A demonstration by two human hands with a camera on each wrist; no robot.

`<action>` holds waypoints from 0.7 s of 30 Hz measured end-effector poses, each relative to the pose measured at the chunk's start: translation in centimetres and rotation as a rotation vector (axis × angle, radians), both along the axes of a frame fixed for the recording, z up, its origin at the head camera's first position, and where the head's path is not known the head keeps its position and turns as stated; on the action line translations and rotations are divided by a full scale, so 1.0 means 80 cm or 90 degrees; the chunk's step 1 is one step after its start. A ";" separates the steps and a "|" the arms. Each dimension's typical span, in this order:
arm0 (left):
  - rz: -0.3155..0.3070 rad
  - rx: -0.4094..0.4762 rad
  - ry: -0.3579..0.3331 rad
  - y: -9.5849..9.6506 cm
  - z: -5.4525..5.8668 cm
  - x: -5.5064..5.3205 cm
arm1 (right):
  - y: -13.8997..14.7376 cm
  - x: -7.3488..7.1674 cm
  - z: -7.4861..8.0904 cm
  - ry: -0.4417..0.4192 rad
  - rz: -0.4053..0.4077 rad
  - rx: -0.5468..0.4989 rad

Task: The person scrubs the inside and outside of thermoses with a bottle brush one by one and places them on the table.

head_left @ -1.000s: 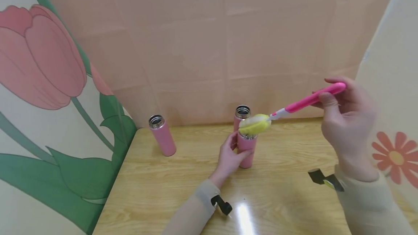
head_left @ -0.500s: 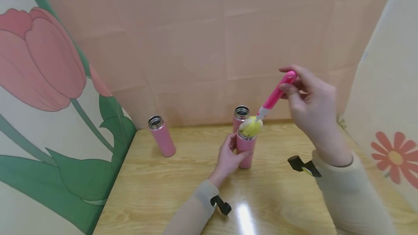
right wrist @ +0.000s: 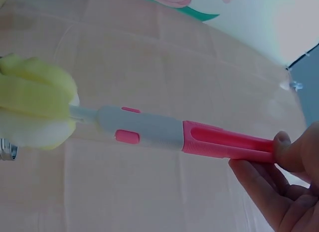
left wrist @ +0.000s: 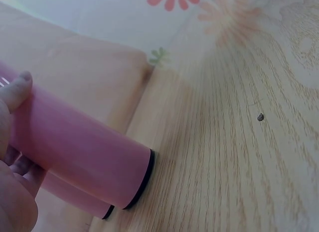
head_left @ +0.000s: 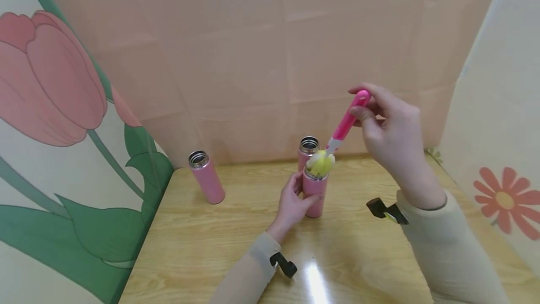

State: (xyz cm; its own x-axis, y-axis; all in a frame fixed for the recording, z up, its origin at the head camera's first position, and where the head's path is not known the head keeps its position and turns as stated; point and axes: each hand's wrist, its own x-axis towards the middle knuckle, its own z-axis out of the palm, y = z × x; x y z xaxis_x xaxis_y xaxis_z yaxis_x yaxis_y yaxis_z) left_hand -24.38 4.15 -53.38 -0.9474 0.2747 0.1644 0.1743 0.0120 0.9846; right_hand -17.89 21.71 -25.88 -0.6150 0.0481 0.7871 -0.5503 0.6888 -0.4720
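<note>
My left hand (head_left: 294, 203) grips a pink vacuum flask (head_left: 314, 195) that stands upright and lidless on the table. In the left wrist view the flask's (left wrist: 94, 147) black-rimmed base is at the wood. My right hand (head_left: 392, 130) pinches the pink handle of a bottle brush (head_left: 347, 123) near its end, thumb against fingers. The brush slants down to the left. Its yellow and white sponge head (head_left: 320, 163) is at the flask's mouth, with the upper part of the sponge bulging above the rim. In the right wrist view the brush (right wrist: 144, 129) shows a grey-white neck.
Right behind the held flask stands a second open pink flask (head_left: 304, 157). A third open flask (head_left: 206, 177) is at the left of the wooden table (head_left: 202, 247). A peach cloth backdrop (head_left: 228, 60) rises at the table's back edge, with flower-printed panels at both sides.
My right hand has moved left, tilting the brush from nearly level to steep. The sponge head has gone from lying across the flask's mouth to pointing down into it. My left hand keeps its grip.
</note>
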 end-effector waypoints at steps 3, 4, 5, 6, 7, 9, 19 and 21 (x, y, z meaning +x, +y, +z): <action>0.004 -0.003 0.000 0.000 -0.001 0.001 | 0.001 -0.004 0.001 -0.016 -0.014 0.012; 0.006 -0.005 -0.001 0.000 -0.001 0.001 | 0.002 -0.005 0.001 -0.022 -0.019 0.017; 0.008 -0.005 -0.002 0.000 -0.001 0.001 | 0.002 -0.007 0.002 -0.029 -0.023 0.021; 0.011 -0.005 -0.004 0.000 0.000 0.001 | 0.002 -0.008 0.002 -0.035 -0.026 0.023; 0.013 -0.004 -0.008 0.000 0.000 0.001 | 0.002 -0.009 0.003 -0.040 -0.027 0.023; 0.019 -0.003 -0.016 0.000 0.001 0.002 | 0.003 -0.010 0.002 -0.050 -0.026 0.018; 0.037 0.063 -0.003 0.005 -0.006 0.000 | 0.009 -0.011 -0.005 -0.047 -0.023 -0.013; 0.040 0.067 -0.004 0.004 -0.006 0.000 | 0.005 -0.012 -0.006 -0.044 -0.019 -0.001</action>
State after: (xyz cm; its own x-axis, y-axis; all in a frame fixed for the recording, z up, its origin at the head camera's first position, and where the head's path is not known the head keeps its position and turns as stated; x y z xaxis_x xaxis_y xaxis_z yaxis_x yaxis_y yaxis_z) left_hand -24.35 4.48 -53.86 -0.9634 0.1957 0.1832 0.1703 -0.0810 0.9821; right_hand -18.82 22.11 -26.32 -0.6656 0.0675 0.7432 -0.4964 0.7035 -0.5085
